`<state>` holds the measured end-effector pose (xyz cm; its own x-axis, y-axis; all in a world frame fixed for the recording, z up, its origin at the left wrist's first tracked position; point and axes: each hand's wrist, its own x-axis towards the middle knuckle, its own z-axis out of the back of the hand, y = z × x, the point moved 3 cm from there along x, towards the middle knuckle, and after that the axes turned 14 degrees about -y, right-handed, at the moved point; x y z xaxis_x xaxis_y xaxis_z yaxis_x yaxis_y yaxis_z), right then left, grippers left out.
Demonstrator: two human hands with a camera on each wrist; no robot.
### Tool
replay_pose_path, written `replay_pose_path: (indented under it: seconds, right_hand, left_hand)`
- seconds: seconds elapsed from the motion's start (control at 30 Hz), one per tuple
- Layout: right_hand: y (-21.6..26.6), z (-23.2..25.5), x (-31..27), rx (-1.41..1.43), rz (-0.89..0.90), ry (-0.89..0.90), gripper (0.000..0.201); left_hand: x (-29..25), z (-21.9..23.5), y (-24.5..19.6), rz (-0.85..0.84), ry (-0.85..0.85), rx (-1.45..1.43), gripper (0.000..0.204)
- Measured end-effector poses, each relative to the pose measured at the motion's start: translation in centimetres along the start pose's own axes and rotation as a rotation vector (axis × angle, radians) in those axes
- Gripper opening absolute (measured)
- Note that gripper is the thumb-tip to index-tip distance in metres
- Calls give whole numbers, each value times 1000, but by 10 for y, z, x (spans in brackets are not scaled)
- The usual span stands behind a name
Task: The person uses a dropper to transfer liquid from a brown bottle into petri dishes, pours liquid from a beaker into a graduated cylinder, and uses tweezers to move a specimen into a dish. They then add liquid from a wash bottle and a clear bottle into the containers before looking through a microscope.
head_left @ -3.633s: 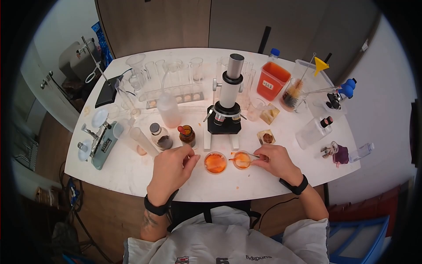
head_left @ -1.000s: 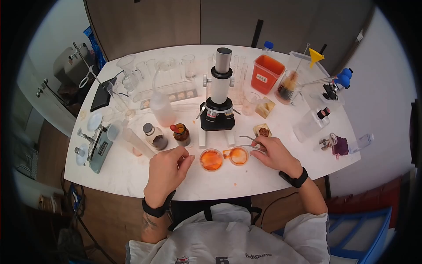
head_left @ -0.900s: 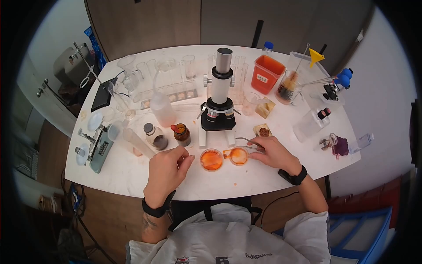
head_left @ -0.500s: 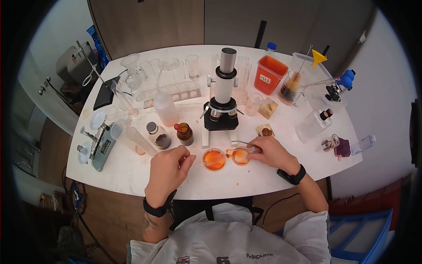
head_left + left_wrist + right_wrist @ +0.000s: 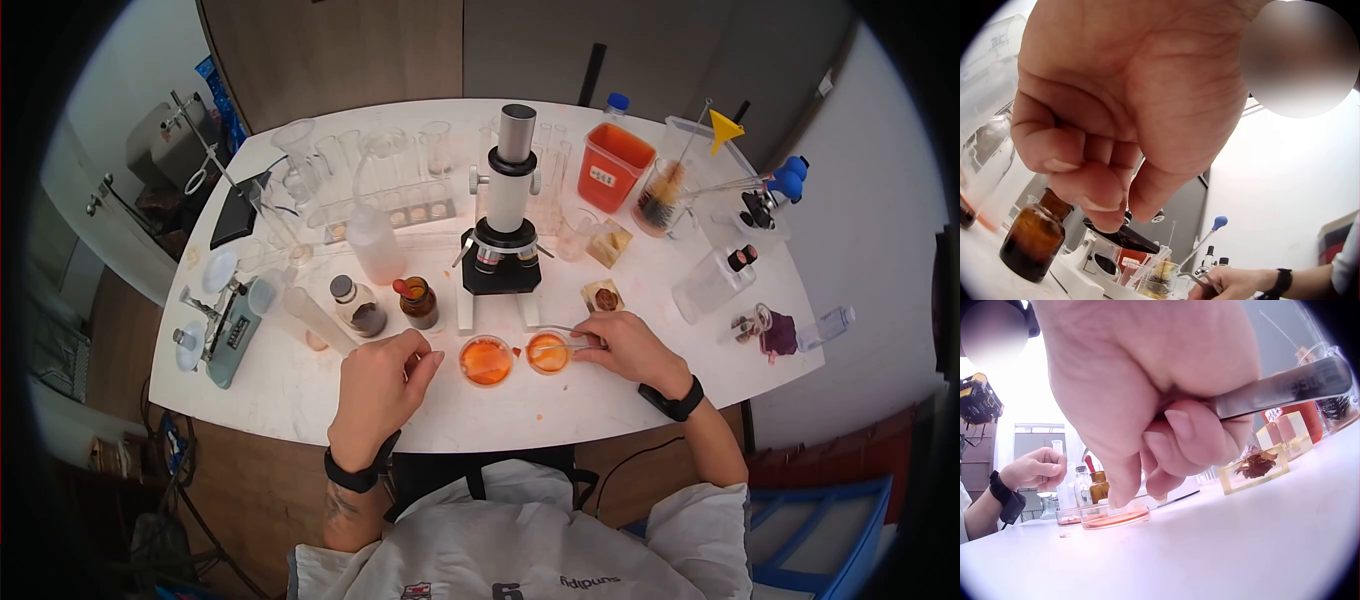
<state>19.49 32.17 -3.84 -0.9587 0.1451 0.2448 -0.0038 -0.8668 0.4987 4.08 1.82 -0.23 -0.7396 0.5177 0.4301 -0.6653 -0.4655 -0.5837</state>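
My right hand point(image 5: 635, 352) pinches metal tweezers point(image 5: 580, 347), whose two prongs stand apart. One prong reaches over the smaller petri dish point(image 5: 549, 374), which holds orange-red liquid; the other passes behind it. In the right wrist view the broad end of the tweezers point(image 5: 1291, 387) sticks out past the curled fingers. Just left of that dish is the larger petri dish point(image 5: 487, 384), also orange-red inside, with a small red piece point(image 5: 517, 351) between the two. My left hand point(image 5: 390, 380) hovers left of the dishes, fingers loosely curled around nothing, near an amber dropper bottle point(image 5: 419, 308).
Behind the dishes stands a microscope point(image 5: 513, 200). A resin block with a brown specimen point(image 5: 605, 296) lies beyond my right hand. Left are a squeeze bottle point(image 5: 374, 245), a jar of dark material point(image 5: 358, 305) and a balance scale point(image 5: 235, 335); an orange container point(image 5: 612, 170) stands at the back right.
The tweezers' lower prong has moved left over the smaller dish. An orange strip at that dish's left edge no longer shows there. My left hand has hardly moved.
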Motion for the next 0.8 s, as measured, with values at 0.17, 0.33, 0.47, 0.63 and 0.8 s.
replay_pose_path:
  seconds: [0.17,0.33,0.47,0.63,0.8]
  right_hand:
    - [2,1,-1,4,-25,-10,43]
    - [12,20,-11,119,-118,-110,41]
    - [-1,34,-24,185,-244,-164,34]
    - [-21,46,-39,-24,-180,-344,33]
    - [-33,41,-39,-186,-268,-350,32]
  left_hand:
    - [0,0,-1,2,5,-1,19]
    - [-2,1,3,-4,-27,-9,19]
    - [-2,-1,5,14,-13,-13,19]
    - [-2,-4,5,22,-1,-24,19]
    - [-1,-5,3,30,14,-24,18]
